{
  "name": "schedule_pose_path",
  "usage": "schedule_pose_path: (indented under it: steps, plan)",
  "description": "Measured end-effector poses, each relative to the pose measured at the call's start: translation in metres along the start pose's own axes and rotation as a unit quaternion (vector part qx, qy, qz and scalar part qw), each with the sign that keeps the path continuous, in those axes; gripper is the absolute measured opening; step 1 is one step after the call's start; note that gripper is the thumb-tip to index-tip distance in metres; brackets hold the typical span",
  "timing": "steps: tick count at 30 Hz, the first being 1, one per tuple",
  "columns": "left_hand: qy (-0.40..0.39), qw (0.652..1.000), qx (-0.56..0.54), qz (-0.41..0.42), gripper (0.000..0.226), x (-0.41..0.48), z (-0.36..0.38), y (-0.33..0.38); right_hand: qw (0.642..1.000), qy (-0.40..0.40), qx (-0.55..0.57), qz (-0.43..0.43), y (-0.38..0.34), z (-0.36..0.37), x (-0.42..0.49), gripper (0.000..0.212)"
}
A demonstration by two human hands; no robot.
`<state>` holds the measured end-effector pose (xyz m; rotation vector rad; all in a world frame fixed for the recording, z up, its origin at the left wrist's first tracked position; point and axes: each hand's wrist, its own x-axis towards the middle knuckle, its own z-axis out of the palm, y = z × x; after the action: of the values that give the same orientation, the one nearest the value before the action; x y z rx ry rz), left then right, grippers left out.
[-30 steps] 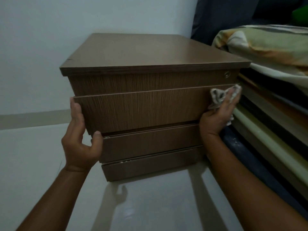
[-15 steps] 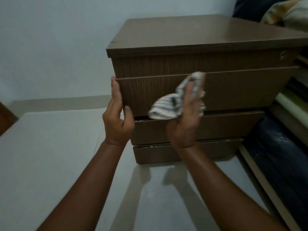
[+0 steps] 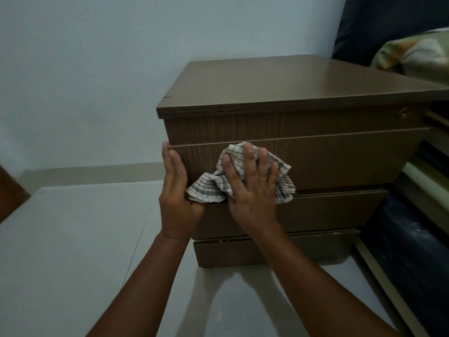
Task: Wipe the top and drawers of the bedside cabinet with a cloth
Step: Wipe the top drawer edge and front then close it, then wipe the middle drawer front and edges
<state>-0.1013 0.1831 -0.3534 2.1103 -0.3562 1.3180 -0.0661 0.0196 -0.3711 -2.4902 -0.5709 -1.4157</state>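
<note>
A brown wooden bedside cabinet (image 3: 279, 83) stands on the pale floor, with three drawer fronts below its flat top. My right hand (image 3: 252, 188) lies flat on a checked white-and-grey cloth (image 3: 213, 188), pressing it against the left part of the large upper drawer front (image 3: 340, 159). My left hand (image 3: 176, 190) grips the left edge of that same drawer front, thumb underneath near the cloth's corner. The two lower drawers (image 3: 315, 210) sit slightly ajar below.
A bed with a dark mattress edge (image 3: 413, 239) and a patterned pillow (image 3: 418, 54) is tight against the cabinet's right side. A pale wall (image 3: 97, 69) rises behind. Light floor (image 3: 73, 239) spreads left and in front. A brown wooden object (image 3: 9, 190) shows at far left.
My right hand has swept the cloth leftward across the upper drawer front, from its right end to beside my left hand. The view has shifted, so the cabinet sits further right.
</note>
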Motion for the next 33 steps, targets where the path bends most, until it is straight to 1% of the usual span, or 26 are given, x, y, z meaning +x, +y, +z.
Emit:
schedule_pose_path:
  steps: [3,6,7,12,16,18,20,21,22,24,25,26,27,28,29,30,31,33]
  plan:
    - [0.011,1.0,-0.008,0.007,0.077,0.0,0.001,0.002,0.999,0.028,-0.007,0.016,0.024,-0.002,-0.006,0.074]
    - [0.006,1.0,0.004,0.006,0.08,0.002,0.002,-0.001,0.998,0.031,-0.01,0.046,0.048,-0.006,-0.012,0.087]
    - [0.007,1.0,0.006,0.005,0.081,0.002,0.002,-0.001,0.998,0.034,-0.014,0.057,0.056,-0.008,-0.014,0.088]
    - [0.031,0.999,0.033,0.01,0.079,-0.002,0.001,-0.005,0.986,0.092,0.008,0.137,0.094,-0.018,-0.02,0.082]
    - [0.023,0.999,0.042,0.011,0.081,-0.005,0.003,-0.005,0.974,0.139,0.009,0.18,0.136,-0.026,-0.023,0.065]
    - [0.022,0.999,0.04,0.013,0.082,-0.003,0.005,-0.003,0.965,0.148,-0.001,0.218,0.154,-0.034,-0.024,0.062]
    - [0.03,0.999,0.034,0.015,0.082,-0.003,0.006,-0.001,0.947,0.14,-0.024,0.29,0.168,-0.048,-0.022,0.069]
    - [0.027,0.999,0.023,0.012,0.083,-0.003,0.005,0.0,0.935,0.15,-0.018,0.321,0.175,-0.053,-0.021,0.073]
    - [0.022,1.0,-0.003,0.002,0.085,-0.003,0.004,0.003,0.923,0.18,0.015,0.341,0.183,-0.059,-0.019,0.073]
    - [0.032,0.992,-0.104,-0.065,0.084,-0.005,0.0,0.008,0.883,0.251,0.098,0.385,0.203,-0.068,-0.014,0.066]
    - [0.061,0.98,-0.157,-0.104,0.075,-0.008,-0.002,0.01,0.864,0.261,0.12,0.415,0.213,-0.071,-0.014,0.062]
    - [0.103,0.965,-0.194,-0.142,0.06,-0.011,-0.004,0.009,0.856,0.258,0.119,0.432,0.218,-0.075,-0.016,0.061]
    - [0.144,0.951,-0.208,-0.179,0.044,-0.016,-0.005,0.006,0.863,0.254,0.113,0.422,0.22,-0.077,-0.02,0.059]
    - [0.168,0.943,-0.195,-0.211,0.031,-0.021,-0.007,0.002,0.877,0.251,0.104,0.396,0.218,-0.079,-0.027,0.058]
    - [0.169,0.945,-0.162,-0.23,0.022,-0.028,-0.009,-0.002,0.892,0.251,0.095,0.362,0.215,-0.077,-0.035,0.058]
    - [0.149,0.954,-0.127,-0.228,0.016,-0.036,-0.012,-0.006,0.904,0.254,0.09,0.331,0.212,-0.077,-0.043,0.058]
    - [0.116,0.967,-0.099,-0.207,0.012,-0.045,-0.015,-0.011,0.914,0.251,0.089,0.306,0.206,-0.075,-0.049,0.054]
    - [0.039,0.983,-0.07,-0.165,0.012,-0.061,-0.018,-0.014,0.932,0.224,0.114,0.261,0.183,-0.07,-0.055,0.042]
